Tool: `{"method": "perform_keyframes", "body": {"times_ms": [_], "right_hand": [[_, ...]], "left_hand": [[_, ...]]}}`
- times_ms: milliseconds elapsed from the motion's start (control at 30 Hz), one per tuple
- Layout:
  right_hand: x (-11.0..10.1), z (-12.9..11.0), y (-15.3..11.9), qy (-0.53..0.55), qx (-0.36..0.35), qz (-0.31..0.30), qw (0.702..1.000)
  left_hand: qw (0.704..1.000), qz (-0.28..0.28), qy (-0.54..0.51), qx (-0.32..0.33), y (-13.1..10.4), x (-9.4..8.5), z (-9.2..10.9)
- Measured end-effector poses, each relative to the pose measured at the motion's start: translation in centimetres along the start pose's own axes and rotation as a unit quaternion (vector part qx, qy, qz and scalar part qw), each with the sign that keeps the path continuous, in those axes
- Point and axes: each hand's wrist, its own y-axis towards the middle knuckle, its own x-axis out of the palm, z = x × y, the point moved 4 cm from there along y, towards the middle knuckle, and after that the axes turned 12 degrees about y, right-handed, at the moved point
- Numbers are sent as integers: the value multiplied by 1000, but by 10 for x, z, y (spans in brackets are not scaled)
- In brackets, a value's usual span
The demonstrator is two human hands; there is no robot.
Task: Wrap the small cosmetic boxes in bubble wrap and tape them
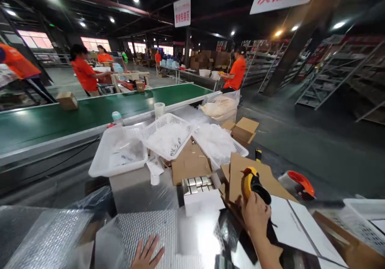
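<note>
My left hand (148, 253) lies with fingers spread on a sheet of bubble wrap (150, 225) at the bottom of the view. Over the cardboard flap, my right hand (255, 211) is closed around a yellow and black curved tool (254, 183); its exact kind is unclear. Between and beyond the hands stands a small white box (201, 201) with rows of shiny metallic pieces (200, 184) in it. Right of it, an upright brown cardboard flap (236, 176) shows behind the tool. White printed sheets or box panels (293, 225) lie beside my right wrist.
White plastic baskets (100, 156) with clear bags stand at the back of the table. A red tape dispenser (300, 183) lies on the right. Beyond runs a green conveyor belt (126, 104) carrying a carton (67, 100). Several people in orange shirts work around it.
</note>
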Motion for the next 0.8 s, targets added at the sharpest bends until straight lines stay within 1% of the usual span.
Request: {"method": "perform_keyframes", "body": {"times_ms": [33,67,100,133,167,233,300,333,367,400,467,500,533,567,633,667,700,733,800], "right_hand": [[0,-5,-22,43,-18,19,999],[2,-9,-47,94,-29,16,995],[6,-14,-74,145,-30,-2,989],[10,-18,-103,194,-18,-34,980],[16,-23,-132,236,9,-75,969],[27,-32,-186,297,84,-168,936],[36,-45,-227,342,148,-240,897],[39,-52,-240,359,172,-256,881],[40,-59,-247,367,189,-258,873],[39,-65,-249,363,196,-250,876],[34,-77,-242,301,177,-239,906],[30,-82,-237,246,155,-252,923],[27,-89,-231,187,125,-278,934],[23,-95,-225,132,89,-313,936],[15,-108,-218,57,9,-385,921],[10,-113,-215,38,-30,-406,913],[3,-117,-212,25,-63,-413,908],[-4,-119,-208,14,-87,-407,909],[-19,-110,-196,-10,-102,-377,921]], "left_hand": [[999,-31,10,42,-10,-10,3],[996,-52,31,64,-19,-21,5],[993,-69,52,81,-28,-29,6],[991,-71,62,94,-35,-37,6],[987,-93,65,111,-41,-40,8],[985,-93,60,131,-48,-43,9],[985,-84,56,138,-51,-41,9],[986,-80,58,137,-52,-40,9],[986,-77,62,135,-52,-39,9],[986,-74,66,132,-52,-38,8],[986,-72,70,136,-52,-37,6],[986,-67,67,140,-52,-37,5],[985,-63,62,146,-53,-37,3],[985,-55,55,152,-54,-37,1],[986,-33,41,157,-56,-37,-4],[987,-23,39,154,-57,-36,-6],[988,-14,39,150,-58,-36,-8],[988,-8,41,147,-57,-35,-8],[986,0,46,158,-55,-35,-1]]}}
